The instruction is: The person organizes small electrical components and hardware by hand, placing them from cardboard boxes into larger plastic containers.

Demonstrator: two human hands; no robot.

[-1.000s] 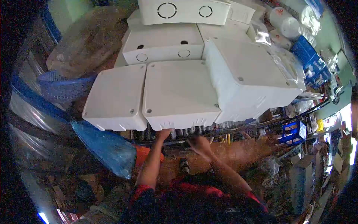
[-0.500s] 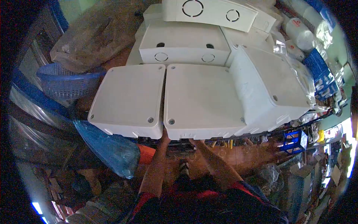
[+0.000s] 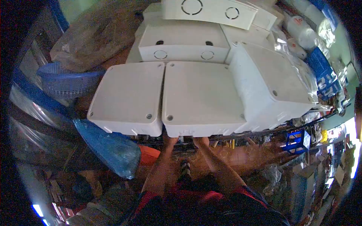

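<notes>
My left hand reaches up to the front lower edge of a white plastic junction box, near the gap between it and a second box on its left. Beneath the same edge, a little to the right, is my right hand. The boxes hide the fingers of both hands, so their grip does not show. A taller white box stands against the right side of the middle one. Behind them sits a box with round knockouts, with another box tilted on top.
A blue plastic basket and a large clear bag are at the left. Below hangs a blue plastic bag beside something orange. A blue stool stands on the floor at right, with blue crates above.
The boxes appear slightly higher and farther left in view. Both hands show a little more to the right under the front edge, and more of my left hand is visible.
</notes>
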